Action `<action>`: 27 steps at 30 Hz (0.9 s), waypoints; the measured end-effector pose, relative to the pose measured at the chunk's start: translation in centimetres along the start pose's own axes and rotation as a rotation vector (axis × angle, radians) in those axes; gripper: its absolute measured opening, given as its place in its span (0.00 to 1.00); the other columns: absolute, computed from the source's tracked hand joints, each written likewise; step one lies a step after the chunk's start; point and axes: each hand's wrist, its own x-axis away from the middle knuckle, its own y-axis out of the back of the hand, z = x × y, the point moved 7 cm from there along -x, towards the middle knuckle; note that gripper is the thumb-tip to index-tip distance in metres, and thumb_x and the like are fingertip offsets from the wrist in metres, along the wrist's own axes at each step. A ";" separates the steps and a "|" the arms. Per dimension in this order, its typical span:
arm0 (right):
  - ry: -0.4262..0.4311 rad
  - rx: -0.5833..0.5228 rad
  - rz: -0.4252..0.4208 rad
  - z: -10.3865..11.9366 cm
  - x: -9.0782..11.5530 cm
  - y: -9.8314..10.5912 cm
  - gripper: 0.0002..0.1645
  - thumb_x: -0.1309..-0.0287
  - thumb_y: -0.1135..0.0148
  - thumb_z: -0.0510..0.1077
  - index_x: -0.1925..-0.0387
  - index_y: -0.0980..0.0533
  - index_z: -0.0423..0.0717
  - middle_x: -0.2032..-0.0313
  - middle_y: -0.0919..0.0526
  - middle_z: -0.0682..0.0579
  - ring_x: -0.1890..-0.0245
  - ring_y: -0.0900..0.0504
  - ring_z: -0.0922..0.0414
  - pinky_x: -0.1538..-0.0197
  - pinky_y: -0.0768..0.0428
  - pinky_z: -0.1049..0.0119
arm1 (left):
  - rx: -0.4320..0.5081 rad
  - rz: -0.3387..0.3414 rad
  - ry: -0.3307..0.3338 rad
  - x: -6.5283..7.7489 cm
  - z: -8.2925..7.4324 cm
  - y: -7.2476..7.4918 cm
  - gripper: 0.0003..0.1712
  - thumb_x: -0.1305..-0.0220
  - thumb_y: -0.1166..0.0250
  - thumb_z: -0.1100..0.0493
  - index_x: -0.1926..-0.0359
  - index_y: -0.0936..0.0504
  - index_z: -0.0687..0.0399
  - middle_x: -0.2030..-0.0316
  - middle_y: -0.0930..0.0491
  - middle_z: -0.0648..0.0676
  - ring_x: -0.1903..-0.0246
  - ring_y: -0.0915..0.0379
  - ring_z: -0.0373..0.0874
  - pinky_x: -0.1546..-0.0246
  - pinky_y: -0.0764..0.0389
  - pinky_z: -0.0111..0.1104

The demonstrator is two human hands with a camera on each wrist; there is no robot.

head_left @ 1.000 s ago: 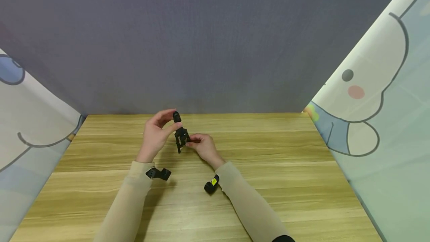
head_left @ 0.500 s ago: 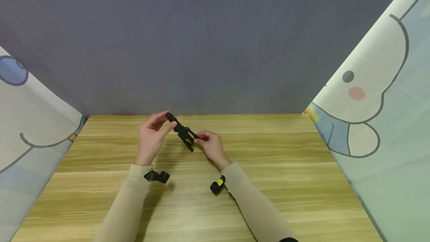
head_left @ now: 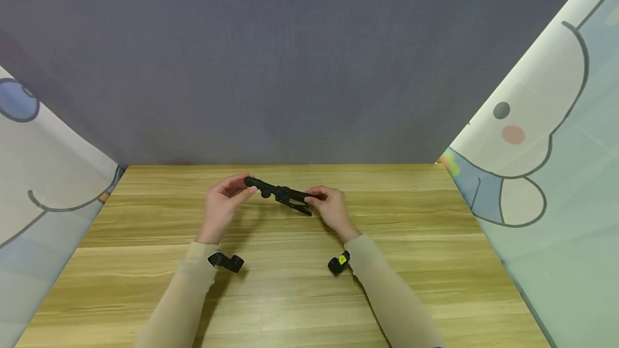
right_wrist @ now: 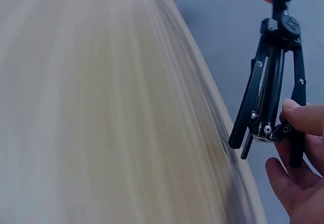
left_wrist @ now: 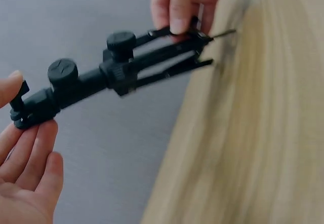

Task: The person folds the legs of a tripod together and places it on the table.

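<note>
A small black tripod point(head_left: 282, 194) is held above the table, lying nearly level between both hands. My left hand point(head_left: 222, 205) pinches its head end, thumb on one side and fingers beneath. In the left wrist view two round knobs stand out along the tripod's column point(left_wrist: 86, 86). My right hand point(head_left: 332, 209) pinches one leg near its foot with thumb and fingers. The right wrist view shows the legs point(right_wrist: 248, 102) slightly spread, joined by small hinged braces around the centre column.
Below lies a wood-grain table point(head_left: 290, 294). A grey wall panel point(head_left: 290, 69) rises behind its far edge, with cartoon-printed sheets point(head_left: 522, 122) at both sides. Small black cameras point(head_left: 234, 263) are strapped to both wrists.
The tripod has swung from nearly upright to nearly level, its leg end moving right. My right hand has moved right with the leg; the left still holds the head end.
</note>
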 end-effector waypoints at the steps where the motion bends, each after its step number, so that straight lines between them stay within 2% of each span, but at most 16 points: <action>1: 0.003 0.011 0.001 -0.1 0.0 0.5 0.07 0.45 0.26 0.36 0.63 0.13 0.42 0.65 0.12 0.51 0.66 0.15 0.57 0.62 0.17 0.66 | -0.005 0.020 0.008 0.0 0.3 -0.3 0.26 0.41 0.25 0.57 0.43 0.18 0.63 0.53 0.16 0.54 0.55 0.20 0.43 0.54 0.19 0.30; 4: 0.002 0.032 0.005 -0.5 0.1 2.1 0.08 0.44 0.26 0.37 0.61 0.13 0.42 0.64 0.12 0.51 0.65 0.15 0.57 0.63 0.17 0.67 | -0.022 0.083 0.028 0.0 1.4 -1.1 0.25 0.41 0.25 0.59 0.44 0.18 0.63 0.50 0.18 0.57 0.53 0.20 0.43 0.52 0.19 0.30; 9: -0.014 0.077 0.034 -1.3 0.4 4.4 0.09 0.43 0.27 0.38 0.60 0.13 0.41 0.62 0.12 0.49 0.66 0.16 0.55 0.69 0.21 0.67 | -0.082 0.183 0.081 0.0 3.2 -2.6 0.25 0.41 0.25 0.59 0.44 0.19 0.63 0.48 0.18 0.59 0.51 0.20 0.46 0.50 0.20 0.29; 13: -0.046 0.084 0.059 -1.9 0.4 5.4 0.10 0.43 0.27 0.38 0.59 0.14 0.39 0.61 0.12 0.48 0.66 0.15 0.54 0.69 0.20 0.67 | -0.136 0.239 0.115 -0.1 4.7 -3.4 0.25 0.41 0.25 0.60 0.44 0.19 0.63 0.49 0.17 0.60 0.51 0.20 0.50 0.51 0.20 0.30; 17: -0.070 0.081 0.078 -2.3 0.4 5.9 0.10 0.43 0.28 0.38 0.58 0.14 0.38 0.60 0.13 0.47 0.70 0.17 0.58 0.69 0.21 0.68 | -0.181 0.292 0.140 -0.1 5.8 -3.9 0.25 0.40 0.27 0.61 0.42 0.20 0.64 0.49 0.18 0.61 0.50 0.21 0.53 0.51 0.20 0.34; 19: -0.076 0.081 0.088 -2.4 0.4 6.1 0.10 0.42 0.28 0.38 0.58 0.14 0.39 0.60 0.13 0.47 0.77 0.22 0.60 0.73 0.24 0.69 | -0.207 0.306 0.152 -0.1 6.3 -4.0 0.25 0.38 0.28 0.62 0.42 0.20 0.64 0.48 0.18 0.61 0.49 0.21 0.53 0.51 0.20 0.36; 22: -0.087 0.076 0.104 -2.7 0.4 6.1 0.10 0.41 0.28 0.39 0.58 0.14 0.40 0.58 0.13 0.46 0.80 0.27 0.59 0.75 0.30 0.70 | -0.234 0.313 0.167 -0.1 6.8 -4.0 0.25 0.37 0.29 0.62 0.40 0.21 0.64 0.47 0.19 0.61 0.48 0.22 0.54 0.49 0.20 0.40; 24: -0.101 0.066 0.114 -2.8 0.4 6.1 0.11 0.40 0.29 0.39 0.56 0.14 0.39 0.57 0.13 0.44 0.80 0.25 0.55 0.76 0.31 0.70 | -0.253 0.316 0.172 -0.1 7.0 -4.1 0.25 0.37 0.30 0.63 0.40 0.21 0.64 0.47 0.19 0.61 0.48 0.23 0.54 0.48 0.21 0.43; 27: -0.130 0.055 0.131 -2.8 0.5 5.9 0.11 0.39 0.31 0.37 0.55 0.15 0.37 0.56 0.14 0.41 0.73 0.18 0.48 0.76 0.31 0.71 | -0.286 0.316 0.178 -0.1 7.0 -4.2 0.25 0.36 0.30 0.63 0.39 0.21 0.63 0.46 0.20 0.61 0.47 0.24 0.55 0.46 0.22 0.46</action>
